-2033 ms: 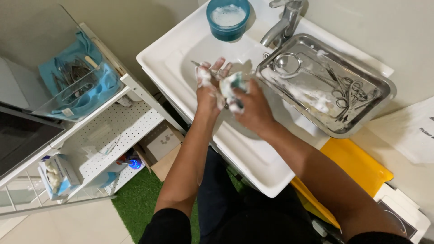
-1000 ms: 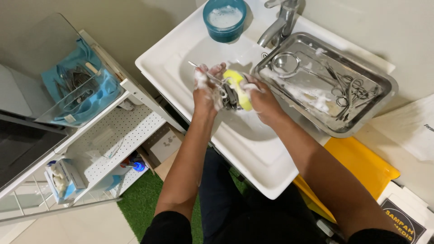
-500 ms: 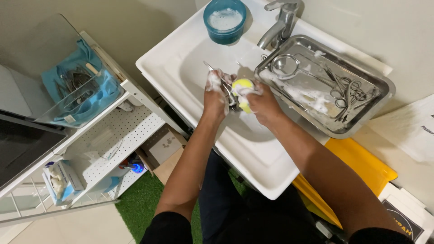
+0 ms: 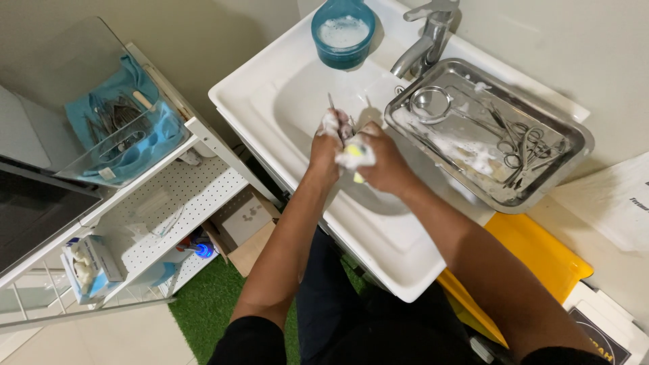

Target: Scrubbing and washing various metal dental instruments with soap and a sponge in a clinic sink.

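Both hands together over the basin of the white sink (image 4: 284, 101), near its middle. Left hand (image 4: 329, 145) clenched around a thin metal instrument (image 4: 332, 108), tip poking up past the knuckles, foam on the fingers. Right hand (image 4: 382, 159) closed on a soapy yellow sponge (image 4: 354, 154), pressed against the instrument, the two grips touching.

Beyond the hands, at the sink's back edge: a chrome tap (image 4: 422, 40), and left of it a round teal bowl (image 4: 343, 32) holding sudsy water. Right of the basin, resting on the sink's rim, a steel tray (image 4: 574, 145) with scissors-like instruments (image 4: 524, 145), a small round strainer (image 4: 430, 103) and patches of foam.

Left of the sink, a white perforated shelf unit (image 4: 182, 196); on top, a clear box (image 4: 122, 145) lined with blue cloth and filled with more instruments. Right of the sink, below the tray, a yellow bin lid (image 4: 541, 257). Green turf mat (image 4: 216, 304) on the floor below the sink.
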